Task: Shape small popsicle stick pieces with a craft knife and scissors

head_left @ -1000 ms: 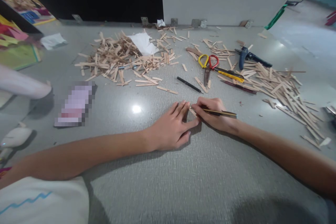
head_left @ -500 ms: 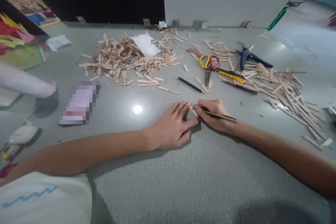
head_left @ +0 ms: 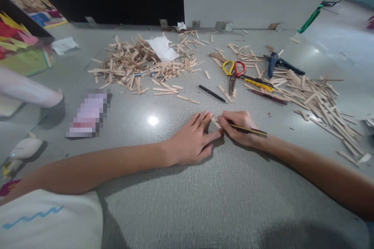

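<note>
Left hand (head_left: 191, 142): laid low over the grey tabletop (head_left: 189, 210), knuckles up, fingers partly bent, fingertips and thumb at the small wooden stick; firm grip or mere pressing, cannot tell.
Right hand (head_left: 241, 126): closed in a writing grip around a dark, gold-striped pencil (head_left: 250, 130), blunt end slanting out past the wrist; tip hidden by fingers.
Small wooden stick (head_left: 215, 122): on the tabletop between both hands, lying aslant, lower end covered by fingers.
Black pen (head_left: 212, 93): flat, just beyond the hands, pointed end toward the right.
Scissors (head_left: 231, 82): behind the pen's right end, one handle loop yellow, one red, blades toward the near edge.
Yellow-and-black cutter (head_left: 258, 83): just right of the scissors.
Dark blue tool (head_left: 273, 65): farther back, beside loose sticks.
Left heap (head_left: 122, 64): many pale sticks, piled loosely, with crumpled white tissue (head_left: 163, 48) on top.
Right scatter (head_left: 321, 105): longer sticks, overlapping, well apart from the hands.
Blurred flat object (head_left: 89, 113): pixelated, beyond the left forearm.
</note>
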`<state>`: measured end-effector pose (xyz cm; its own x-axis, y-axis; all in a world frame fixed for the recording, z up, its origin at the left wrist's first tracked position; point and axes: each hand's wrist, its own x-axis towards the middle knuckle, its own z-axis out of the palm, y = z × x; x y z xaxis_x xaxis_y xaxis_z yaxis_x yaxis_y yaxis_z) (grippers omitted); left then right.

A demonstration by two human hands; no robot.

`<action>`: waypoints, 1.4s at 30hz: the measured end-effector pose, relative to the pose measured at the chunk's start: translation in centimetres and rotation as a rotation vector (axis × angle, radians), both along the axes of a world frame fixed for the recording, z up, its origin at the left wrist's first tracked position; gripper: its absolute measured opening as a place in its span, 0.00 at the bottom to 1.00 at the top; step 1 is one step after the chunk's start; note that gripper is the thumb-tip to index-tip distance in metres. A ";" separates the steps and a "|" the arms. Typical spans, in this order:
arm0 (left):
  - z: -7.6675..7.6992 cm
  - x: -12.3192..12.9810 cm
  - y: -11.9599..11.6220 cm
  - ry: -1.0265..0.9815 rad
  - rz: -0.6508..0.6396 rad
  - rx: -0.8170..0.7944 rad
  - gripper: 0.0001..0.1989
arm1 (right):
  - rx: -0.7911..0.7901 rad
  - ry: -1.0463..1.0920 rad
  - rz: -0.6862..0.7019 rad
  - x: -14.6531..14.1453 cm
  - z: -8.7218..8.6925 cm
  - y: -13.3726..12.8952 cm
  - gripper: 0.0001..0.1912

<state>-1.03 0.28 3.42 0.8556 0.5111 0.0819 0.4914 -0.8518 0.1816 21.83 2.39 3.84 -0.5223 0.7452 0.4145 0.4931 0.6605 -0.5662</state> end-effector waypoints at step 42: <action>0.1 -0.1 -0.1 -0.034 -0.013 0.007 0.25 | -0.211 0.112 -0.036 -0.5 0.6 0.2 0.27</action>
